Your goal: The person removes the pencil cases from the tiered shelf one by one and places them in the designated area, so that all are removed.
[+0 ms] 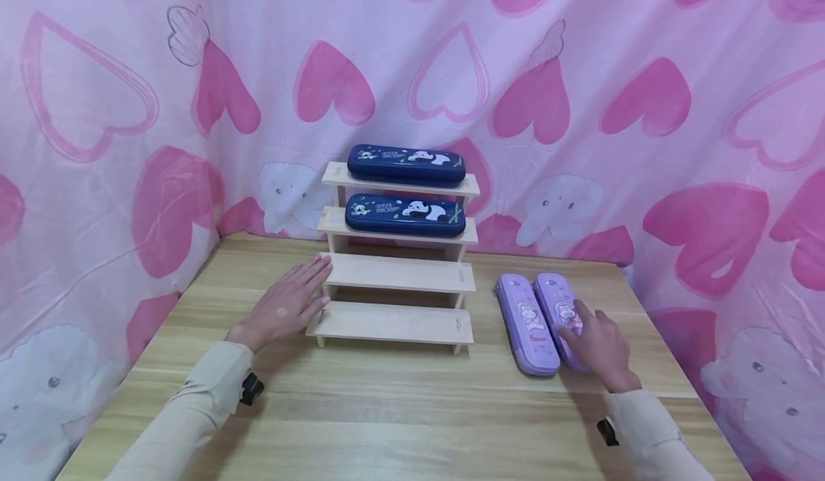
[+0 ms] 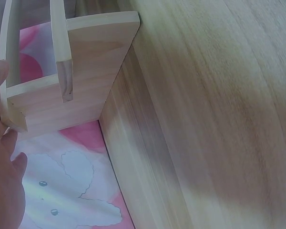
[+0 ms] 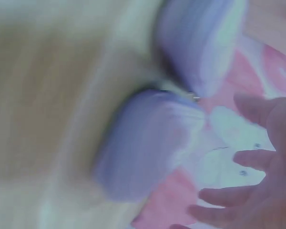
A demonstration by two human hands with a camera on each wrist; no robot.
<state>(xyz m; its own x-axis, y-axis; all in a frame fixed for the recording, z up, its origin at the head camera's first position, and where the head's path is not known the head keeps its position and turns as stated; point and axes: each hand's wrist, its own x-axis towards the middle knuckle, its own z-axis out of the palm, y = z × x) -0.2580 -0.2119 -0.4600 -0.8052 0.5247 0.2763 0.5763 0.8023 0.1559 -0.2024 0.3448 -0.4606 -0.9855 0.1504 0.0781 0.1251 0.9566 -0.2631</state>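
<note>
My left hand (image 1: 288, 305) lies with fairly straight fingers against the left end of a pale wooden stepped rack (image 1: 396, 271). In the left wrist view, part of that hand (image 2: 7, 186) shows at the left edge beside the rack's boards (image 2: 100, 52). Two dark blue pencil cases with pandas rest on the rack, one on the top step (image 1: 406, 165) and another on the step below (image 1: 404, 215). My right hand (image 1: 601, 345) hovers over the right one of two purple pencil cases, fingers spread; contact is unclear. That case (image 1: 553, 291) lies beside the left purple case (image 1: 527, 323).
A wood-grain table (image 1: 387, 409) carries the rack and the purple cases. Behind it and along both sides hangs a pink curtain (image 1: 387, 23) with hearts and white cartoon animals. The right wrist view is blurred.
</note>
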